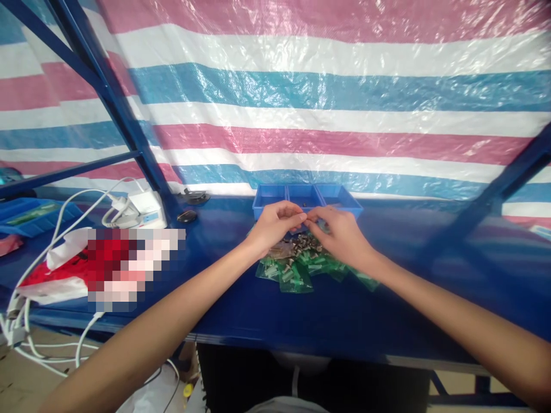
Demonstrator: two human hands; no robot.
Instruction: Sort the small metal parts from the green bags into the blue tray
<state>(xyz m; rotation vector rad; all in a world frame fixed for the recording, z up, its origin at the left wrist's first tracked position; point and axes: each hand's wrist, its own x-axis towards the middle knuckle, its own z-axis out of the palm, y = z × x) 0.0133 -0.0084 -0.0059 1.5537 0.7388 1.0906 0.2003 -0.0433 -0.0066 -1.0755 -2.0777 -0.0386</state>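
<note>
Head view showed the left hand (274, 225) and right hand (340, 234) pinching together, fingertips closed on something too small to identify, above a heap of small metal parts (301, 246) still unsorted at centre frame.

Two bare forearms reaching in from the lower left and lower right corners, converging at frame centre, left hand (274, 225) and right hand (340, 232) curled, fingertips pinched together and meeting at the middle, wrists slightly raised
</note>
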